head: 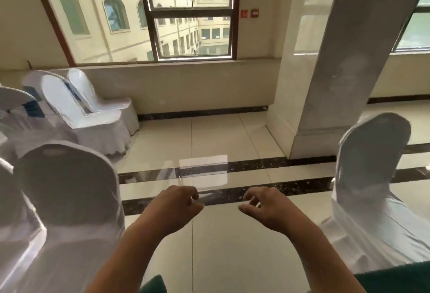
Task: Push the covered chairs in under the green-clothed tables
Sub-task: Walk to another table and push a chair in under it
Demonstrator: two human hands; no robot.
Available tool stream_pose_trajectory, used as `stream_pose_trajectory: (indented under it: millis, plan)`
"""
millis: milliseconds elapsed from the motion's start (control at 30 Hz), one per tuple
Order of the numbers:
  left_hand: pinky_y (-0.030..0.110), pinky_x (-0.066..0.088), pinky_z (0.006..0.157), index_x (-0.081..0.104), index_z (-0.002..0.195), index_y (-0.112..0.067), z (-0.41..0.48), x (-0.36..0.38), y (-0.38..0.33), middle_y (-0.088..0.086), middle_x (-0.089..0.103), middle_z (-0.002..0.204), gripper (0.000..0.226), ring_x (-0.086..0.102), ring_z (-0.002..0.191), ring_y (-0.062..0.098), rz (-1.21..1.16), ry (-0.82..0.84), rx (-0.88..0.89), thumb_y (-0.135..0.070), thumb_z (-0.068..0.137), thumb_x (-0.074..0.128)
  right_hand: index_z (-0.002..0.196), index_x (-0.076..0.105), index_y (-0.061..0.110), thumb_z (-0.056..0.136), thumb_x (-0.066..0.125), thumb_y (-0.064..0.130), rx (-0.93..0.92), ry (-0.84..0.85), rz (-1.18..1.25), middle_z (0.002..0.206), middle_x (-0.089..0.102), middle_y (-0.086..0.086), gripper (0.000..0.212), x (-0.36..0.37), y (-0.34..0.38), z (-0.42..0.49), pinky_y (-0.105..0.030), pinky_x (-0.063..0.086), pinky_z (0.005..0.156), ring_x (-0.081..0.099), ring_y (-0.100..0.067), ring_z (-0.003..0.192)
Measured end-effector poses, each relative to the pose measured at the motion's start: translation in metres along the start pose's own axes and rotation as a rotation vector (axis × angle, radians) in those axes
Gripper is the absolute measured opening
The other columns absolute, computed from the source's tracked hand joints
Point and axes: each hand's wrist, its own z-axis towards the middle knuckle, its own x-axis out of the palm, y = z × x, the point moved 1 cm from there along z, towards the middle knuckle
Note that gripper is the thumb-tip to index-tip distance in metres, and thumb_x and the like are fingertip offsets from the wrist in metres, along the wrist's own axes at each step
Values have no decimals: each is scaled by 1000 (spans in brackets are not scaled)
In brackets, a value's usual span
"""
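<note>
My left hand [177,206] and my right hand [267,207] hang in mid-air over the tiled floor, fingers loosely curled, holding nothing. A white-covered chair [67,199] stands close on the left with its back toward me. Another white-covered chair [370,176] stands at the right, beside a green-clothed table [400,277] whose corner shows at the bottom right. A second bit of green cloth [154,284] shows at the bottom centre. Neither hand touches a chair.
Several more white-covered chairs [88,115] are grouped at the far left by the wall under the window [190,13]. A wide white pillar [337,71] rises at the right. Glossy tile floor [209,143] with dark stripes lies between.
</note>
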Motion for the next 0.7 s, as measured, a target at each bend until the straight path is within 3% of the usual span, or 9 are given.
stream_pose_trajectory:
  millis: [133, 233, 433, 700]
  plan:
    - [26, 55, 74, 65, 108, -29, 108, -9, -23, -13, 66, 94, 25, 63, 80, 3, 26, 38, 67, -44, 88, 63, 108, 64, 27, 88, 63, 49, 41, -27, 43, 93, 66, 10, 30, -47, -40, 72, -27, 54, 78, 62, -4, 86]
    - [22, 54, 73, 65, 108, -29, 183, -9, -44, -12, 68, 97, 24, 63, 81, 2, 32, 61, 131, -43, 89, 63, 112, 64, 24, 88, 63, 48, 85, -69, 76, 99, 70, 7, 34, -80, -74, 116, -31, 55, 83, 64, -7, 90]
    - [21, 53, 75, 65, 108, -31, 329, 6, -68, -13, 67, 99, 24, 62, 82, 2, 16, 132, 215, -45, 88, 63, 116, 61, 29, 87, 61, 54, 173, -75, 104, 100, 67, 11, 39, -116, -144, 214, -21, 50, 76, 62, -3, 90]
    - [34, 58, 76, 66, 103, -29, 571, 8, -101, -9, 69, 96, 21, 64, 80, 8, -6, 160, 329, -44, 88, 62, 114, 60, 34, 85, 62, 57, 316, -146, 87, 99, 64, 15, 37, -189, -227, 387, -15, 49, 65, 62, -1, 85]
